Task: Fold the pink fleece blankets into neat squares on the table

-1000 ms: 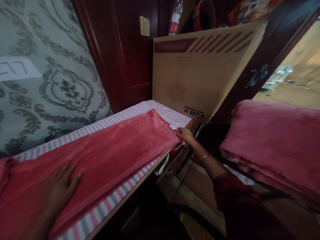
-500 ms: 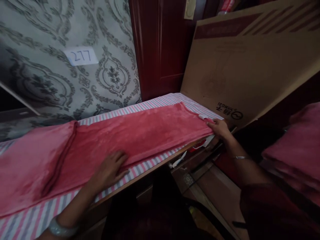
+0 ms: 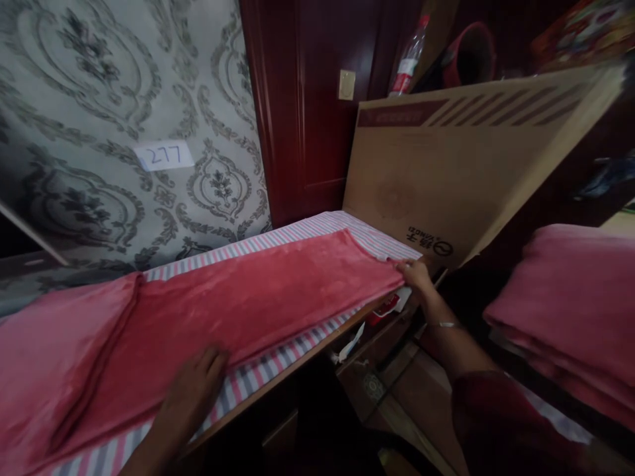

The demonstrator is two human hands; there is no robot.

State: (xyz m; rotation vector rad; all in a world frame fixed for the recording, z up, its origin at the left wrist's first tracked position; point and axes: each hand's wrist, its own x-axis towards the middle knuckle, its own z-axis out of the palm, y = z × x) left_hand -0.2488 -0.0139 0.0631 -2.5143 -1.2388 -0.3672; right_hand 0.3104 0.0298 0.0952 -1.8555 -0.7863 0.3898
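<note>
A long folded pink-red plush blanket (image 3: 258,291) lies along a bench covered with a striped cloth (image 3: 253,377). Its left end is folded over into a thicker, paler layer. My right hand (image 3: 415,274) is closed on the blanket's far right corner, fingers on top at the edge. Along the near edge, left of the middle, my left hand (image 3: 196,383) rests on the fabric with nothing visible in it; its fingers lie on the plush, and the thumb is hard to make out.
A large cardboard sheet or box (image 3: 426,178) stands beyond the bench's right end, with a bottle (image 3: 409,59) behind it. More folded pink fabric (image 3: 570,297) is stacked at the right. A label reading 277 (image 3: 166,155) is on the patterned wall.
The camera view has tilted up, showing more above the cardboard. My left hand has slid slightly left along the near edge. My right hand stays on the corner, where a white tag is no longer visible.
</note>
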